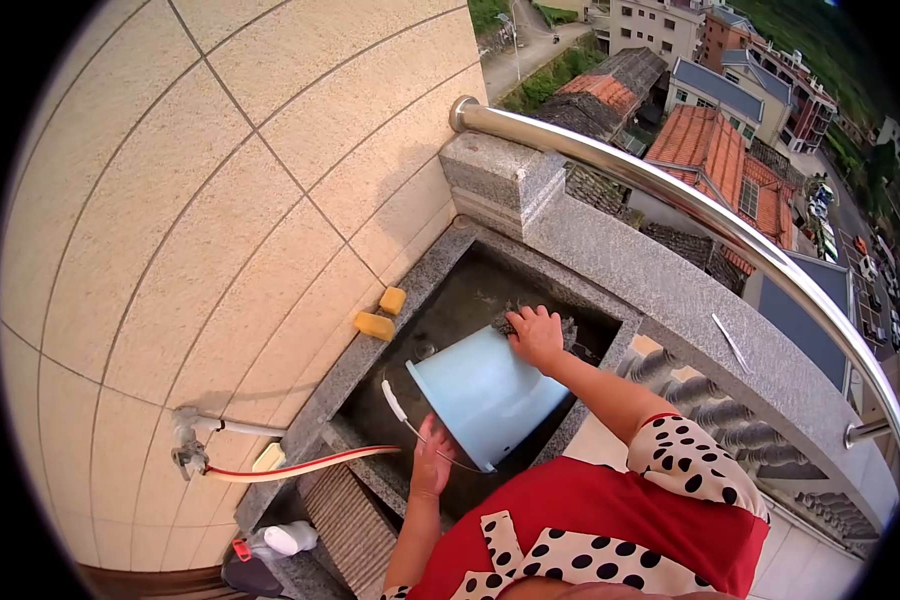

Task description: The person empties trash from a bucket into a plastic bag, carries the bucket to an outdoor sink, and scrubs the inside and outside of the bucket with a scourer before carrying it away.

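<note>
Left hand (pixel 432 455) was spread at rim of blue bucket (pixel 490 390); right hand (pixel 537 335), farther, covered dark wad (pixel 501 323), grip unclear.
Bucket lay sideways in stone sink (pixel 436 268), mouth toward left hand, long axis left to right.

Pale blue plastic bucket (pixel 490 395): on its side in grey stone basin (pixel 350 381), mouth leftward, white handle grip (pixel 394 400) clear of rim. Dark grey scrubber (pixel 569 331): against bucket wall, partly covered.

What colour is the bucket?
Light blue; the bucket shows best in the head view.
</note>
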The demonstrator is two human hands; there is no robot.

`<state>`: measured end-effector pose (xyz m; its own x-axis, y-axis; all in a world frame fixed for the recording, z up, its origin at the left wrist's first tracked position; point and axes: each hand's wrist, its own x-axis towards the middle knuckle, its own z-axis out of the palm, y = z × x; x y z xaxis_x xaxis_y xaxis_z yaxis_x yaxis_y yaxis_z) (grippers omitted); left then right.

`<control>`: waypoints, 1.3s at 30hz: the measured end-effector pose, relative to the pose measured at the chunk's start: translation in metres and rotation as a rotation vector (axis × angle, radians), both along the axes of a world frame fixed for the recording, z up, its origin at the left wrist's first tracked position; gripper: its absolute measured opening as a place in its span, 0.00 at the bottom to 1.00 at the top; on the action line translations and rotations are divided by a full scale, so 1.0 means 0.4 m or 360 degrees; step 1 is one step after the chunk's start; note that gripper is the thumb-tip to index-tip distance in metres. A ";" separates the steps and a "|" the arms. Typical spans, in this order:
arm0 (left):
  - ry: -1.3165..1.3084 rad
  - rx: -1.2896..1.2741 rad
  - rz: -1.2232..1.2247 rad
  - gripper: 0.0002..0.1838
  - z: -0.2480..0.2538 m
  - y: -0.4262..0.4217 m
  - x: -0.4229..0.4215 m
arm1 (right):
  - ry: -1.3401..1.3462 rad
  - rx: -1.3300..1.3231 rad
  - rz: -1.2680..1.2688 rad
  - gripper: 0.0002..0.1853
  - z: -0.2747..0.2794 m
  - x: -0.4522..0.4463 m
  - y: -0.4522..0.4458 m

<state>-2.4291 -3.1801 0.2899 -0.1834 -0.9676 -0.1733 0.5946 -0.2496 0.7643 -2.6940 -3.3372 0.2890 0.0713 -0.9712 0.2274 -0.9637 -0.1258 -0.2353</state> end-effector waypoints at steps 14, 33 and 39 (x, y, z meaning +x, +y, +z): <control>-0.1122 0.0255 0.0589 0.12 -0.024 -0.121 -0.098 | -0.0085 0.0194 0.0115 0.19 0.045 0.107 0.014; -0.1417 -0.0208 0.0453 0.10 -0.084 0.074 -0.009 | -0.0227 -0.0162 0.1134 0.26 0.089 0.241 0.176; -0.1320 -0.0253 0.0522 0.12 -0.067 0.087 -0.028 | 0.0190 0.0476 -0.0050 0.17 -0.011 0.094 -0.093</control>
